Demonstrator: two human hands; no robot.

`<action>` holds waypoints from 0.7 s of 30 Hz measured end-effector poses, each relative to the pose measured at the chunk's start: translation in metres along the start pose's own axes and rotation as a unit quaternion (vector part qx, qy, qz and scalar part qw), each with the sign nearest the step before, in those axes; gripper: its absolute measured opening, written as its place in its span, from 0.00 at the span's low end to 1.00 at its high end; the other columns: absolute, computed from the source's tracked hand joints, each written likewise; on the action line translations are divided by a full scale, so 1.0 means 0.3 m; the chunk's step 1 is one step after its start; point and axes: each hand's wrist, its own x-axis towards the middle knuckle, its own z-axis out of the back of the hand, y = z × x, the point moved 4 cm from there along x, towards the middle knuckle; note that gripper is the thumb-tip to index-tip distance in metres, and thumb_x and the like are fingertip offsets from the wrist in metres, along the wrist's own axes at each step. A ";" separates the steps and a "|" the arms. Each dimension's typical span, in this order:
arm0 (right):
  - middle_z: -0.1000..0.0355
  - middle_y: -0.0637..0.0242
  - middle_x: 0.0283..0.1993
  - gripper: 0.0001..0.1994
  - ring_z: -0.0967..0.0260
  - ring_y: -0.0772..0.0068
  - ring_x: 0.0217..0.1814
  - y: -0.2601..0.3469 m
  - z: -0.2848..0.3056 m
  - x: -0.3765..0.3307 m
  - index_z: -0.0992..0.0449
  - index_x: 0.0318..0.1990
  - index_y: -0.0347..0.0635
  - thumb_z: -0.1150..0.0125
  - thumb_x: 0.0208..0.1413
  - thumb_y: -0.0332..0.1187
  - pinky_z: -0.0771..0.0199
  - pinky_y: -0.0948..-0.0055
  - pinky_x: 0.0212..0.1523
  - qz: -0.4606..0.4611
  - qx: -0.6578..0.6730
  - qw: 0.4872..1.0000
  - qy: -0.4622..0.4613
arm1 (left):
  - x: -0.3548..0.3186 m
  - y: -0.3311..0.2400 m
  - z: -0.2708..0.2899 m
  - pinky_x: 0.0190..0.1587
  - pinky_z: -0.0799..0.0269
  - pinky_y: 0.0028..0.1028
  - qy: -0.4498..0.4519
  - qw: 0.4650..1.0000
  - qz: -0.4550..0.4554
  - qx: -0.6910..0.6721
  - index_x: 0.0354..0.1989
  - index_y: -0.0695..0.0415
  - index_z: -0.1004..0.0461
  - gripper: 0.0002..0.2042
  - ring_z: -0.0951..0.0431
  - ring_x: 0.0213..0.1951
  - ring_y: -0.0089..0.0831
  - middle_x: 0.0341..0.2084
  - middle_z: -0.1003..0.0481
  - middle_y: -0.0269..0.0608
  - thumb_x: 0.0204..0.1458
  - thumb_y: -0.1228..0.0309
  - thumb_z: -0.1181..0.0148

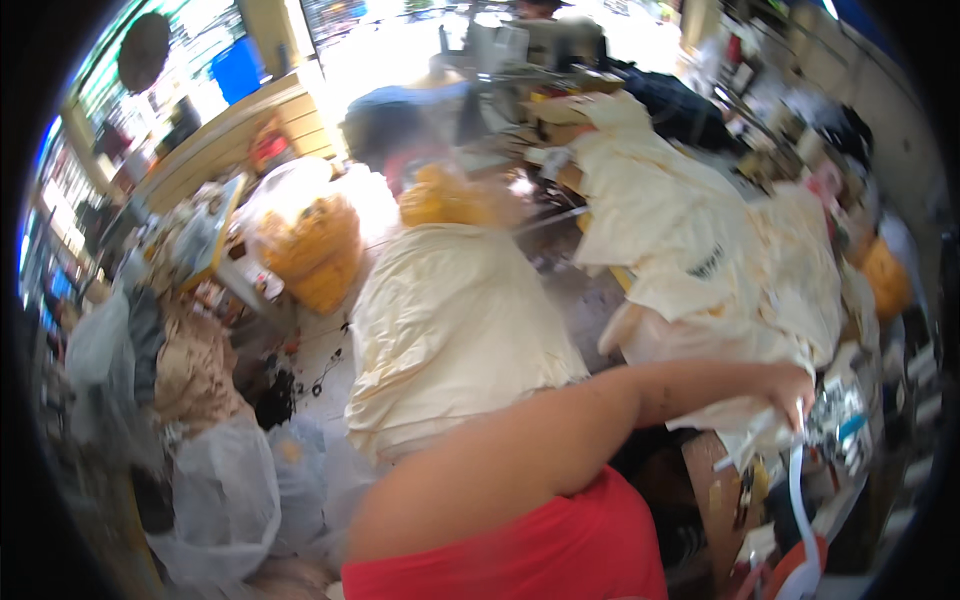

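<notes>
My left arm crosses the lower middle of the picture toward the right, bare above a red garment (520, 545). At its end my left hand (785, 388) has its fingers bent downward and closed beside a shiny silvery machine part (845, 425) with a blue piece. What the fingers hold is too blurred to make out. A curved white strip (798, 495) runs down below the fingertips. Cream cloth (690, 235) lies in a long rumpled heap beyond the hand and hangs beneath the wrist. My right hand is not in view.
More cream cloth (450, 325) covers a mound at centre. Behind it sits a yellow-orange bundle (445, 195). A clear bag of yellow-orange pieces (305, 235) stands to the left. Crumpled translucent plastic bags (220, 495) and brown cloth (195, 350) crowd the lower left. Dark scraps (275, 400) litter the tiled floor.
</notes>
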 end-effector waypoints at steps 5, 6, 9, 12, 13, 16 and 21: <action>0.24 0.59 0.42 0.08 0.23 0.69 0.40 0.106 -0.161 0.045 0.26 0.47 0.31 0.40 0.62 0.21 0.22 0.72 0.47 0.036 0.018 0.999 0.013 | -0.063 0.015 0.066 0.40 0.26 0.36 0.002 0.999 0.003 -0.038 0.34 0.52 0.16 0.23 0.18 0.37 0.38 0.31 0.17 0.41 0.41 0.44 0.28; 0.24 0.58 0.43 0.08 0.22 0.67 0.41 0.098 -0.173 0.067 0.25 0.46 0.31 0.39 0.61 0.19 0.21 0.71 0.47 0.058 0.044 0.997 0.023 | -0.053 -0.007 0.065 0.41 0.26 0.36 0.023 0.999 0.011 -0.019 0.33 0.52 0.16 0.22 0.18 0.37 0.39 0.31 0.18 0.42 0.42 0.45 0.28; 0.23 0.58 0.45 0.08 0.21 0.68 0.44 0.099 -0.240 0.169 0.24 0.45 0.31 0.37 0.59 0.17 0.21 0.72 0.51 0.060 0.050 0.996 0.052 | -0.087 -0.051 0.122 0.42 0.27 0.36 0.010 0.999 0.019 0.025 0.31 0.52 0.16 0.20 0.19 0.37 0.38 0.31 0.19 0.41 0.45 0.46 0.31; 0.21 0.62 0.42 0.08 0.22 0.75 0.44 0.084 -0.244 0.248 0.22 0.44 0.32 0.35 0.58 0.20 0.22 0.76 0.50 0.040 0.017 0.999 0.013 | -0.070 -0.083 0.122 0.39 0.28 0.34 0.007 1.000 0.021 0.020 0.30 0.54 0.18 0.18 0.21 0.34 0.38 0.28 0.21 0.40 0.46 0.50 0.29; 0.21 0.62 0.41 0.08 0.22 0.76 0.43 0.080 -0.250 0.268 0.22 0.44 0.31 0.34 0.57 0.20 0.21 0.77 0.48 0.053 0.030 0.998 -0.007 | -0.070 -0.105 0.128 0.38 0.28 0.35 -0.006 1.000 0.013 0.011 0.29 0.55 0.19 0.18 0.21 0.33 0.39 0.27 0.22 0.40 0.45 0.52 0.28; 0.21 0.59 0.41 0.07 0.20 0.72 0.43 0.057 -0.284 0.336 0.23 0.42 0.30 0.34 0.57 0.19 0.20 0.77 0.47 0.098 0.112 0.987 -0.055 | -0.060 -0.131 0.139 0.38 0.30 0.28 0.023 0.998 0.032 0.048 0.29 0.57 0.19 0.13 0.22 0.32 0.34 0.28 0.21 0.38 0.47 0.60 0.27; 0.20 0.59 0.38 0.06 0.20 0.72 0.41 0.012 -0.345 0.416 0.23 0.41 0.31 0.33 0.57 0.20 0.19 0.76 0.45 0.073 0.125 0.987 -0.068 | -0.072 -0.106 0.155 0.40 0.31 0.24 -0.001 0.991 0.057 -0.122 0.31 0.60 0.20 0.08 0.23 0.35 0.22 0.31 0.20 0.32 0.47 0.71 0.27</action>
